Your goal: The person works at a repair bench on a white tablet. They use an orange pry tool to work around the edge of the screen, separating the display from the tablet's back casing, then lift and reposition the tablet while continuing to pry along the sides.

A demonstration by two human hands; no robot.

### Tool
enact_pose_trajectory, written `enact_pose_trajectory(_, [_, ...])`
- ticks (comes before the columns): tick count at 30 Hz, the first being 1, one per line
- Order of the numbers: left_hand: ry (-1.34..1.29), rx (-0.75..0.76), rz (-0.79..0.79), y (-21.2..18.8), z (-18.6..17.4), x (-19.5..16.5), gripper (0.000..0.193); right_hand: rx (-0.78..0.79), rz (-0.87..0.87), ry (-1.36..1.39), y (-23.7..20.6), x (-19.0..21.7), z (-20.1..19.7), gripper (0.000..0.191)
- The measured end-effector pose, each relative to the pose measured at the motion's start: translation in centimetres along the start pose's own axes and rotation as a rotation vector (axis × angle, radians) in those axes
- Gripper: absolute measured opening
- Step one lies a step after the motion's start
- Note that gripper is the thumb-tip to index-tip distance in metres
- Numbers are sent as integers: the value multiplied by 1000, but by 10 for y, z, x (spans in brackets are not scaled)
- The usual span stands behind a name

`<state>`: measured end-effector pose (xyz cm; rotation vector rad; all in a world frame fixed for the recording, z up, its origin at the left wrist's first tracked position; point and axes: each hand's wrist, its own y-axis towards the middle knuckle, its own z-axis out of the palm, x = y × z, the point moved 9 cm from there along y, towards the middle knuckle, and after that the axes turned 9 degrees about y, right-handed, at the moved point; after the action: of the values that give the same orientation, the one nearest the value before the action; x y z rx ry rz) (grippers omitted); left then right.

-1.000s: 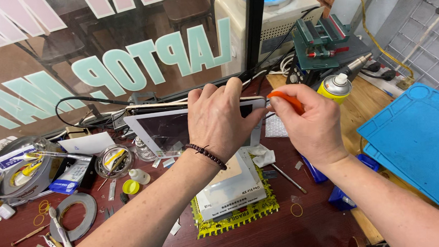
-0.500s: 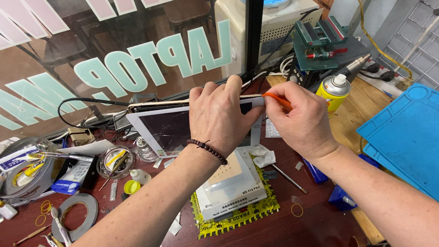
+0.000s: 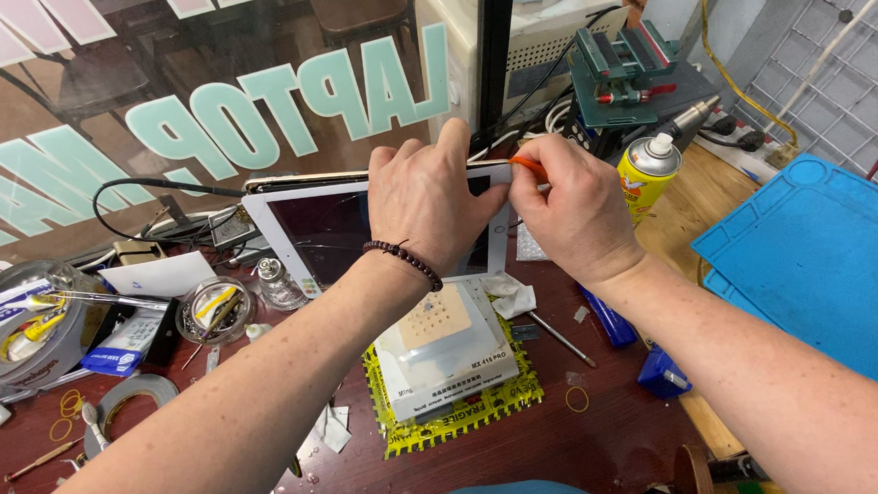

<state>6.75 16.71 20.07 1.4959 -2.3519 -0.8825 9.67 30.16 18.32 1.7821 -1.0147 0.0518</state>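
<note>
**Hands at the tablet's top edge**

Nearest lay a grey heating pad [image 3: 452, 352] on a yellow mat [image 3: 468, 411], with bare dark red benchtop [image 3: 609, 439] in front of it. Just beyond, the white tablet [image 3: 308, 229] stood tilted on the bench. The left hand [image 3: 432, 202] lay spread over its screen, fingers curled over the top edge. The right hand [image 3: 577, 210] pinched an orange pry tool [image 3: 528, 163] against the tablet's upper right corner. A yellow spray can [image 3: 647, 174] stood close to the right; a blue mat [image 3: 820, 257] lay farther right. Tape rolls [image 3: 23, 339] and a small glass bottle [image 3: 278, 283] crowded the left. Behind, a green vise [image 3: 625, 67] and the window hemmed the space.
</note>
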Motion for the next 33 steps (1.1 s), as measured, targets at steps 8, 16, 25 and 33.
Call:
enact_pose_trajectory(8, [-9,-7,7,-4,-5,-2,45,-34,55,44,-7,4,-6,8])
enact_pose_trajectory(16, [-3,29,-2,-3,-4,-3,47,-54,93,78,-8,3,-7,7])
enact_pose_trajectory(25, [22,53,6,0,-3,-6,49,-47,140,125,-8,2,-9,6])
enact_pose_trajectory(33, [35,75,5,-2,-3,-7,48,-49,108,113,-13,0,-9,7])
